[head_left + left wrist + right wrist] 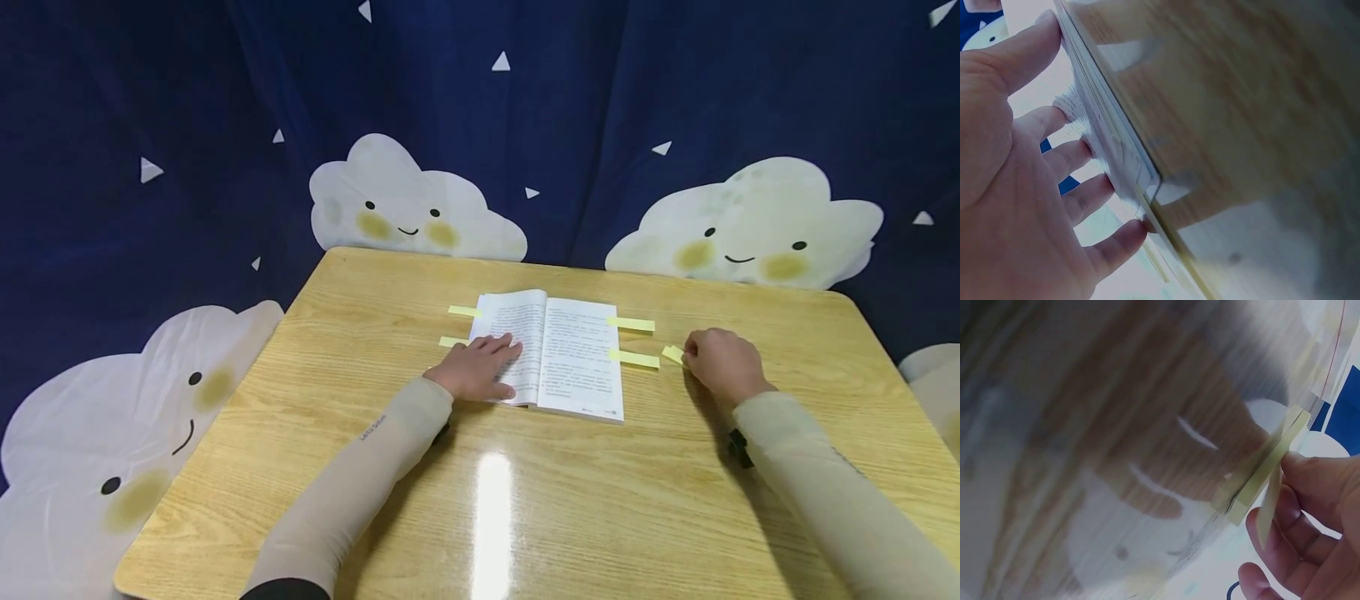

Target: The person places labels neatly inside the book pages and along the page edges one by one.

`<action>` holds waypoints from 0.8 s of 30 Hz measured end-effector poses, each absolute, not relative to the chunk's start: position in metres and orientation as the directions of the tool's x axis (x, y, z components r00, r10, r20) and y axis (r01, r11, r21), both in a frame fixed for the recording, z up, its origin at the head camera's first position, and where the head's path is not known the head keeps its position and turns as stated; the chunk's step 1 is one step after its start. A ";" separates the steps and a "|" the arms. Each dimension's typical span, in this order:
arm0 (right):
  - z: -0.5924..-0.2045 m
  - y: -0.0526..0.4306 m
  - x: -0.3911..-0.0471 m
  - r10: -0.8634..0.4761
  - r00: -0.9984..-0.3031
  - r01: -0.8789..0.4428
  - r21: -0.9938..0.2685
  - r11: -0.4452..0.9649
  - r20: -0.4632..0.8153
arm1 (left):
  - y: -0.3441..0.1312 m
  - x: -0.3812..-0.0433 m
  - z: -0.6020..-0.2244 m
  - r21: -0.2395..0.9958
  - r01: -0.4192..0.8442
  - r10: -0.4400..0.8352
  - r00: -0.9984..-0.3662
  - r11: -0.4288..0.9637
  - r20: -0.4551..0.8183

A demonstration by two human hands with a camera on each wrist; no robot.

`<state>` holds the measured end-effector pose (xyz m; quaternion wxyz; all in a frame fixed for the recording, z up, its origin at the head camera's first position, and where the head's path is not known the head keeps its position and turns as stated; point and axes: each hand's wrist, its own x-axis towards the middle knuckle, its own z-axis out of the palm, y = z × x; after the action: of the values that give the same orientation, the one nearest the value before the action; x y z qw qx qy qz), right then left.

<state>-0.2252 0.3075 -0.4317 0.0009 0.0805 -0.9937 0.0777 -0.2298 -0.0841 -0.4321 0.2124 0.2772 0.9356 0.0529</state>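
Note:
An open book (581,358) lies on the wooden table, its printed pages facing up. My left hand (474,369) rests on the left page with its fingers spread; in the left wrist view the fingertips touch the page near the book's edge. Yellow sticky strips (636,359) stick out from both sides of the book. Right of the book, my right hand (723,364) is at a small pad of yellow sticky notes (1266,469) on the table. Its thumb and a finger pinch the top sticky note (1269,515), which bends up from the pad.
The wooden table (360,333) has rounded corners and a bright light reflection at its front middle. Behind it hangs a dark blue curtain (570,100) with smiling clouds and white triangles, close against the table's back edge.

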 end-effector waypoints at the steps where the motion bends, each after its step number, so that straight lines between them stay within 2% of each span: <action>1: -0.432 0.307 -0.225 -0.157 -0.988 -0.157 -0.151 0.976 0.010 | -0.084 -0.230 -0.432 0.215 0.496 0.540 -0.756 0.841 -0.369; 9: -0.433 0.306 -0.226 -0.147 -0.989 -0.147 -0.141 0.979 0.010 | -0.085 -0.229 -0.431 0.220 0.493 0.539 -0.757 0.842 -0.370; 18: -0.431 0.306 -0.226 -0.095 -0.990 -0.078 -0.159 0.984 -0.103 | -0.085 -0.229 -0.431 0.213 0.496 0.539 -0.755 0.842 -0.373; 24: -0.429 0.305 -0.227 -0.090 -0.991 -0.073 -0.158 0.985 -0.102 | -0.085 -0.228 -0.430 0.220 0.500 0.546 -0.753 0.838 -0.368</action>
<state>-0.2268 0.3054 -0.4290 -0.0544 0.0408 -0.9947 0.0772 -0.2284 -0.0851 -0.4301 0.2129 0.2796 0.9347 0.0538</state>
